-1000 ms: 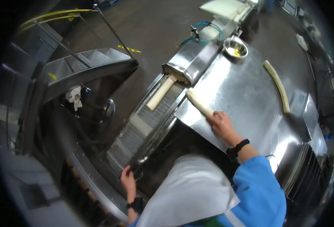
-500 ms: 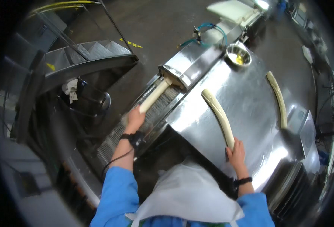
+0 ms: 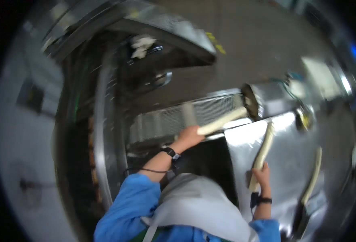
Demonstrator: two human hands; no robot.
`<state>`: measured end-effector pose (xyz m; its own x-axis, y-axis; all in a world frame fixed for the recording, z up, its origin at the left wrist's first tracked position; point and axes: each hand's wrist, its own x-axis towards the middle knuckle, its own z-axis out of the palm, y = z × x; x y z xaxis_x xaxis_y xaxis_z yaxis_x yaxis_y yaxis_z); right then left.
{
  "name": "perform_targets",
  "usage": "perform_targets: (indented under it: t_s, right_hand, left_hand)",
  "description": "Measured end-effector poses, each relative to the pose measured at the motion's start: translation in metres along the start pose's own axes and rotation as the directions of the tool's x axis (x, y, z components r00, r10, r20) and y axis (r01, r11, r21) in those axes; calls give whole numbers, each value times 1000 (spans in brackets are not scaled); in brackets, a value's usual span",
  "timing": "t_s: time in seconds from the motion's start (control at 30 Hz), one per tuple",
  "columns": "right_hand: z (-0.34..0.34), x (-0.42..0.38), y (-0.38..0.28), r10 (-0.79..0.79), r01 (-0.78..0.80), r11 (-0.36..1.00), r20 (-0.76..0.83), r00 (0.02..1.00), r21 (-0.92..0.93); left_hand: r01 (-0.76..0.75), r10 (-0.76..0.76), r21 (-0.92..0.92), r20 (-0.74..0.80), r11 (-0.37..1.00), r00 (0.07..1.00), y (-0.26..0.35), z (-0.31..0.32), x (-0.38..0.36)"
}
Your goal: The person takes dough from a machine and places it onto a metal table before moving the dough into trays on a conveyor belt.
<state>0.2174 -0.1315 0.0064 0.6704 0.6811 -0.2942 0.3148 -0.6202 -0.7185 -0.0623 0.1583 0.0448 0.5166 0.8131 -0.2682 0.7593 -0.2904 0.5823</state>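
A pale dough roll (image 3: 224,121) is held at its near end by my left hand (image 3: 190,137), its far end close to the opening of the metal machine (image 3: 272,99). It hangs over the front edge of the mesh conveyor (image 3: 161,124). On the steel table, my right hand (image 3: 261,174) grips a second dough roll (image 3: 264,147) near its lower end. Further right lies a third dough roll (image 3: 314,175), with no hand on it. Motion blurs the view.
A metal bowl (image 3: 305,117) with something yellow inside stands at the back of the steel table (image 3: 284,181). Metal steps (image 3: 178,34) are at the upper left. A white cloth (image 3: 142,45) hangs below them. Behind the machine is a white board (image 3: 321,76).
The view has swung to the left. My left hand has brought its dough roll off the conveyor's middle toward the table side. My right hand now grips its roll further from the end.
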Motion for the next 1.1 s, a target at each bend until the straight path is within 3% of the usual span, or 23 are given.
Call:
perform_targets:
  t_s: [0.03, 0.07, 0.1, 0.13, 0.2, 0.23, 0.3, 0.37, 0.43, 0.5, 0.53, 0.67, 0.7, 0.77, 0.8, 0.83, 0.87, 0.9, 0.93, 1.0, 1.03, 1.07, 1.1]
  right_hand:
    - [7, 3, 0, 16, -33, 977, 85, 996, 211]
    - [15, 7, -1, 27, -101, 911, 187, 982, 399]
    - [16, 1, -14, -50, -108, 861, 294, 955, 498]
    - [16, -7, -26, -122, -143, 801, 391, 912, 582]
    - [34, -13, -30, -121, -202, 697, 390, 913, 688]
    - [44, -12, -30, -157, -204, 721, 443, 882, 662]
    - [66, -7, -36, -12, -261, 652, 354, 935, 712]
    - [77, -12, -69, -52, -292, 682, 442, 895, 671]
    - [84, -17, -108, -56, -340, 686, 512, 857, 643]
    - [96, -18, -147, -65, -355, 706, 556, 829, 613]
    - [101, -20, -169, -61, -373, 713, 582, 811, 594]
    - [139, -70, -275, -325, -175, 802, 663, 675, 571]
    - [147, -94, -305, -384, -118, 817, 684, 620, 565]
    - [168, -155, -368, -487, -44, 824, 745, 457, 565]
    - [184, -173, -392, -487, -65, 844, 811, 324, 533]
    - [193, -196, -416, -472, -61, 867, 854, 219, 495]
    - [207, -224, -435, -445, -45, 891, 889, 113, 452]
    - [229, -242, -451, -423, -76, 906, 901, -92, 417]
    - [252, -262, -465, -386, -100, 922, 875, -293, 374]
    - [293, -316, -487, -267, -49, 956, 788, -554, 289]
    - [319, -337, -489, -210, -28, 968, 744, -635, 249]
    - [343, -349, -492, -154, -11, 978, 686, -711, 209]
    - [359, -362, -491, -99, 21, 983, 624, -775, 183]
  left_hand:
    - [103, -75, -220, 130, 970, 989, -34, 7, 0]
    - [137, -63, -536, 154, 833, 986, -51, -5, -18]
    - [234, -165, -773, 169, 590, 972, -58, -22, -41]
    - [259, -233, -927, 198, 271, 952, -60, -41, -67]
    - [84, -314, -996, 93, -40, 945, -77, -84, -119]
    - [-40, -393, -999, -22, -37, 919, -82, -109, -148]
    - [-351, -505, -932, -346, 90, 790, -98, -147, -206]
    - [-506, -626, -798, -585, 328, 516, -99, -174, -263]
    - [-560, -624, -626, -747, 543, 230, -100, -189, -317]
    - [-499, -638, -539, -769, 679, -37, -120, -190, -364]
    - [-407, -664, -574, -739, 711, -117, -133, -186, -391]
    - [-367, -789, -703, -489, 609, -373, -202, -153, -460]
    - [-369, -785, -702, -470, 610, -404, -227, -136, -481]
    - [-91, -798, -883, -367, 460, -478, -301, -85, -529]
    - [363, -834, -848, -490, 387, -255, -354, -43, -564]
    - [848, -810, -427, -586, 312, 3, -405, -3, -599]
    - [954, -733, 21, -635, 299, 244, -453, 35, -632]
    - [768, -850, -577, -520, 278, -83, -511, 72, -639]
    - [254, -853, -935, -336, 249, -399, -564, 105, -644]
    - [754, -904, -623, -417, 208, -94, -514, 75, -655]
    - [569, -852, -807, -405, 161, -333, -472, 38, -626]
    - [333, -748, -920, -368, 207, -552, -424, -5, -594]
    - [247, -738, -953, -292, 175, -608, -410, -12, -583]
